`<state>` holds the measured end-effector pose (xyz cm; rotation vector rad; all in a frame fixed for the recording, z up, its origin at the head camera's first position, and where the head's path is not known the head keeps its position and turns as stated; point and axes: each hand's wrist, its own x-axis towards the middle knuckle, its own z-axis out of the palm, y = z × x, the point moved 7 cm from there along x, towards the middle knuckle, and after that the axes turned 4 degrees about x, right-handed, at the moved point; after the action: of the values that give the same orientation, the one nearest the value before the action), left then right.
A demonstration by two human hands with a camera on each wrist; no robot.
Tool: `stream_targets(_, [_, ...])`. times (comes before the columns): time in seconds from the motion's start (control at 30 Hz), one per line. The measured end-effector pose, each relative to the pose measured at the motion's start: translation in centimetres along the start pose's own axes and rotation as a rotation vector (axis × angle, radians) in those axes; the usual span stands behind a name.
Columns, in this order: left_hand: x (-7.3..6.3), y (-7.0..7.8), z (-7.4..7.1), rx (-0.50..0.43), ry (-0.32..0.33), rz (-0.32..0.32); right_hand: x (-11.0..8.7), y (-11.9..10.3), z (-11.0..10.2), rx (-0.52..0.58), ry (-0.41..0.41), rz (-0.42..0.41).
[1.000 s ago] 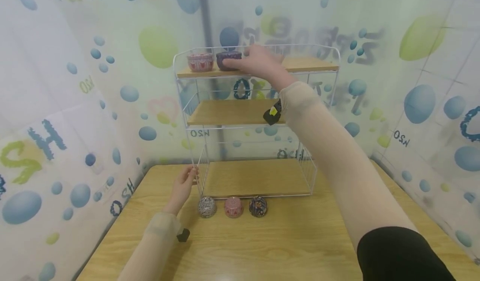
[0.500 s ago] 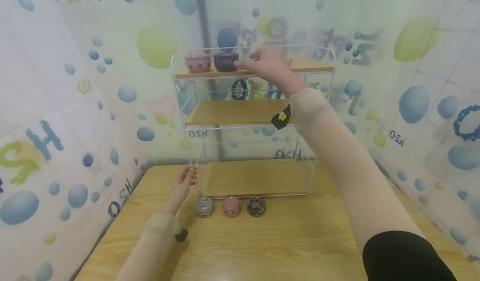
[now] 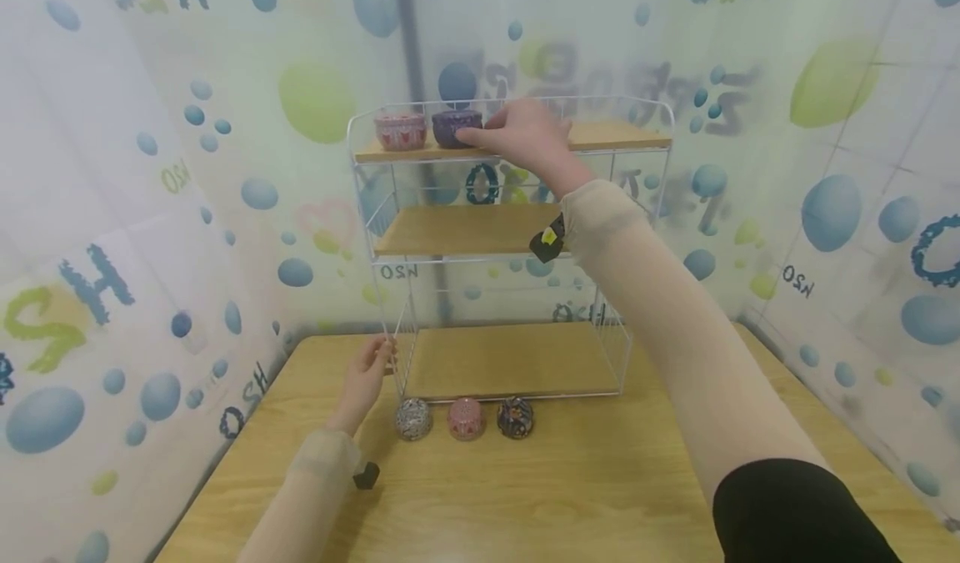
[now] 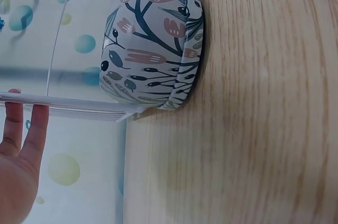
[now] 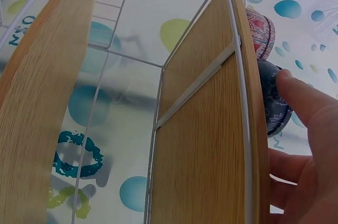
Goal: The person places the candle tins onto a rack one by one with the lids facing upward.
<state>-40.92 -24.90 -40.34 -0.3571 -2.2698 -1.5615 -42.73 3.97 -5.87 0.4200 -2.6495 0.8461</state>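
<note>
In the head view my left hand [image 3: 365, 379] grips the lower left post of a white wire shelf rack [image 3: 498, 258]. Two of its fingers [image 4: 33, 134] lie against the white wire in the left wrist view. At the top shelf, my right hand [image 3: 528, 139] touches a dark purple round tin [image 3: 457, 128] with its thumb; its other fingers are spread beside the tin, over the shelf edge in the right wrist view. A pink patterned tin [image 3: 401, 131] stands left of the purple one. The purple tin's right side is partly hidden.
Before the rack's bottom shelf, a white-grey floral tin [image 3: 413, 419], a pink tin [image 3: 467, 418] and a dark floral tin [image 3: 515, 417] stand in a row on the wooden table [image 3: 480, 496]. A patterned curtain [image 3: 187, 213] hangs around the table.
My right hand let go of the purple tin and drew off to the right, then came back left to touch it. The left hand has stayed on the rack's post.
</note>
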Motion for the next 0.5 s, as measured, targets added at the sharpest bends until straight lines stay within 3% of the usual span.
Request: stream_targets(0.5, [-0.1,0.36,-0.01,0.006,0.003,0.007,0.31,-0.31,0.17,-0.035,0.005,-0.003])
